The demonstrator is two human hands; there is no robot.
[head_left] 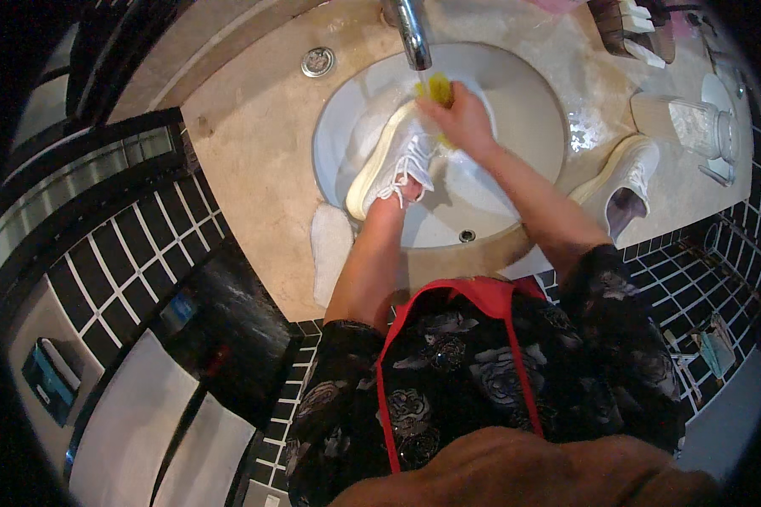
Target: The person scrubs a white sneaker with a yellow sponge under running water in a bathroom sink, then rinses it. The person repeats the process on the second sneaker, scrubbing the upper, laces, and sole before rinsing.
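A white lace-up sneaker [403,152] is tilted over the oval sink basin [528,110], its toe toward the faucet [412,38]. My left hand [412,188] is pushed into the sneaker's opening and holds it; most of its fingers are hidden inside. My right hand [465,122] is closed around a yellow sponge [436,88], against the toe and just below the spout. Water seems to run there. Whitish suds or wet patches show in the basin.
A second white sneaker [630,184] rests on the counter [249,144] at the right. A pale insole [332,247] lies left of the basin. Further right are a glass jar [708,133] and a dark caddy [632,32]. A round metal fitting [318,62] sits at the back left.
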